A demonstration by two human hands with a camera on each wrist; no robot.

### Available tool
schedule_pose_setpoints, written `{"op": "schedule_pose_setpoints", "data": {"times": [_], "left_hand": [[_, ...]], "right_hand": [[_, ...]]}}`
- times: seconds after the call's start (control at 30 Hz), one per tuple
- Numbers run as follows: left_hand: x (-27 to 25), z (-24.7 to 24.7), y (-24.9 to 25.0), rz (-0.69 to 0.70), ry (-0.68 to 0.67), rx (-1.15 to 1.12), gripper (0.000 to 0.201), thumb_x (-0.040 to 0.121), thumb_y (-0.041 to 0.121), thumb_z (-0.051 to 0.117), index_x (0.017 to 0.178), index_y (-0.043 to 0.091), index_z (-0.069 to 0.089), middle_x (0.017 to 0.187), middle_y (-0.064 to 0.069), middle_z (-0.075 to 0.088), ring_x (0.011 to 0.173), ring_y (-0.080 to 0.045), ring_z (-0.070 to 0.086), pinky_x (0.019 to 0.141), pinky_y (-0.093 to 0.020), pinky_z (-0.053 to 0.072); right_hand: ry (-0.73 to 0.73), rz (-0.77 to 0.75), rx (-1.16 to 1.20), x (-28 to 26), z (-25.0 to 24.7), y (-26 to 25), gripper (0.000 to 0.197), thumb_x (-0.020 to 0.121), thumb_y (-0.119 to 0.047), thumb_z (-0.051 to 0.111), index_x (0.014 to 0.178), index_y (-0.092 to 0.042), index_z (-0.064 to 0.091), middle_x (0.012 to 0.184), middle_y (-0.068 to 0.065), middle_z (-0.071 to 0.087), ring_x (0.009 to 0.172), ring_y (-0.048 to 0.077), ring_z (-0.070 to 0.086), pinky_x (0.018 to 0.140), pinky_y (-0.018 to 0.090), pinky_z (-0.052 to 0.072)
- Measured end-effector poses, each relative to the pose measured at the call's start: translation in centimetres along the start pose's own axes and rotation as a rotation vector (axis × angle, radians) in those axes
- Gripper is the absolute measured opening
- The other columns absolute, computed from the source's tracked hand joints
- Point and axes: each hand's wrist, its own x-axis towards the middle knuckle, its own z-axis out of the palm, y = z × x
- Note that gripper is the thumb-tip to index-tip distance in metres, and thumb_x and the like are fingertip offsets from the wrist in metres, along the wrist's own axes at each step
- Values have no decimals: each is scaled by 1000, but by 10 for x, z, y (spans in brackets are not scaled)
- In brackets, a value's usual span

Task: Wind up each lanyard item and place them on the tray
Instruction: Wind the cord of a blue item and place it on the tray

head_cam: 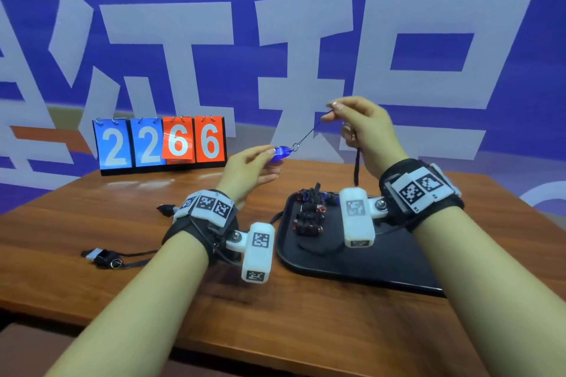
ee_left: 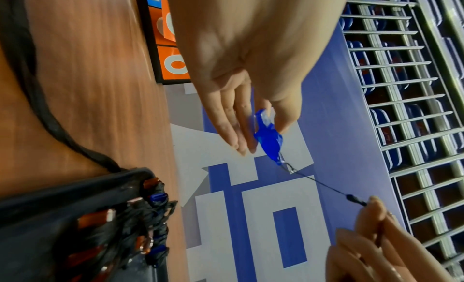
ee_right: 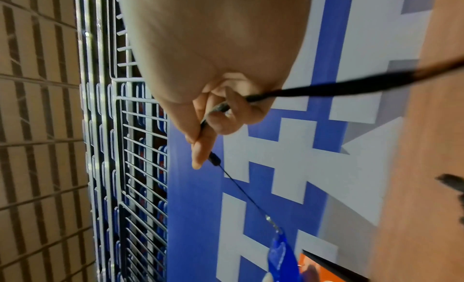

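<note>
My left hand (head_cam: 260, 162) pinches a blue whistle (head_cam: 283, 151) between thumb and fingers, held up above the wooden table. The blue whistle (ee_left: 268, 139) hangs from a metal ring and a thin black cord (head_cam: 309, 133) pulled taut up to my right hand (head_cam: 352, 119). My right hand (ee_right: 213, 123) pinches that cord near its black stopper, and the wide black lanyard strap (head_cam: 356, 167) dangles below the fist toward the black tray (head_cam: 382, 263). Several wound lanyard items (head_cam: 309, 214) with red and blue whistles lie at the tray's far left corner.
On the table's left lies a loose lanyard with a silver-and-black piece (head_cam: 102, 255), and another dark item (head_cam: 165, 210) sits behind my left wrist. A flip scoreboard (head_cam: 160, 142) reading 2266 stands at the table's back edge before a blue banner wall.
</note>
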Motion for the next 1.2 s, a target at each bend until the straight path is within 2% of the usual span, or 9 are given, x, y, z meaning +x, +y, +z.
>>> {"op": "schedule_pose_setpoints", "data": {"times": [0.23, 0.37, 0.47, 0.57, 0.63, 0.73, 0.9, 1.03, 1.2], "left_hand": [[2, 13, -4, -5, -56, 4, 26, 95, 23, 65, 115, 6, 68, 97, -11, 75, 80, -16, 73, 77, -26, 60], [1, 18, -14, -28, -59, 52, 23, 96, 28, 63, 110, 10, 69, 87, -5, 75, 74, -17, 71, 71, -25, 59], [4, 20, -26, -28, -59, 132, 20, 97, 30, 62, 103, 13, 71, 73, -3, 71, 63, -14, 68, 61, -23, 56], [6, 25, -41, -51, -69, 144, 20, 96, 26, 63, 103, 9, 71, 64, -5, 63, 53, -11, 63, 53, -18, 53], [7, 30, -49, -104, -93, 84, 21, 96, 21, 63, 108, 5, 69, 74, -9, 65, 56, -12, 67, 56, -18, 56], [9, 35, -58, -151, -140, -13, 24, 98, 16, 60, 114, 0, 67, 88, -16, 68, 70, -20, 73, 67, -23, 60], [12, 36, -70, -200, -187, -67, 26, 100, 13, 55, 119, -3, 64, 82, -12, 70, 76, -24, 74, 72, -27, 61], [13, 32, -73, -194, -195, -77, 26, 102, 14, 51, 119, -1, 64, 84, -12, 71, 77, -25, 75, 69, -27, 62], [10, 30, -74, -211, -274, -22, 26, 102, 15, 49, 120, 5, 65, 86, -11, 73, 76, -23, 74, 63, -25, 58]], "right_hand": [[-122, 38, -8, 3, 6, 11, 20, 97, -12, 54, 112, -10, 67, 86, 4, 73, 54, 9, 51, 48, 16, 35], [-229, 60, -49, -7, 6, 34, 19, 98, -12, 53, 107, -11, 69, 94, 4, 75, 71, 10, 60, 61, 18, 43], [-250, 92, -14, -9, 5, 49, 17, 97, -8, 54, 102, -9, 70, 96, 7, 75, 73, 12, 58, 63, 20, 45], [-238, 156, 63, -13, 2, 66, 17, 94, -1, 55, 94, -9, 70, 95, 9, 74, 64, 13, 47, 55, 19, 37], [-222, 196, 41, -17, 0, 79, 18, 92, -1, 57, 91, -11, 72, 93, 5, 74, 62, 13, 42, 54, 18, 35], [-213, 247, 13, -23, -3, 99, 17, 91, 1, 59, 92, -11, 72, 89, 1, 73, 75, 16, 55, 65, 25, 40], [-147, 245, 51, -28, -2, 122, 16, 87, 7, 64, 90, -7, 69, 88, 5, 69, 79, 12, 64, 71, 18, 50], [-139, 223, 27, -30, -2, 128, 16, 84, 6, 68, 95, -6, 70, 92, 7, 71, 87, 15, 66, 83, 25, 54], [-148, 134, -36, -34, -8, 123, 15, 86, 4, 67, 100, -2, 69, 95, 1, 72, 88, 8, 67, 80, 19, 52]]}}
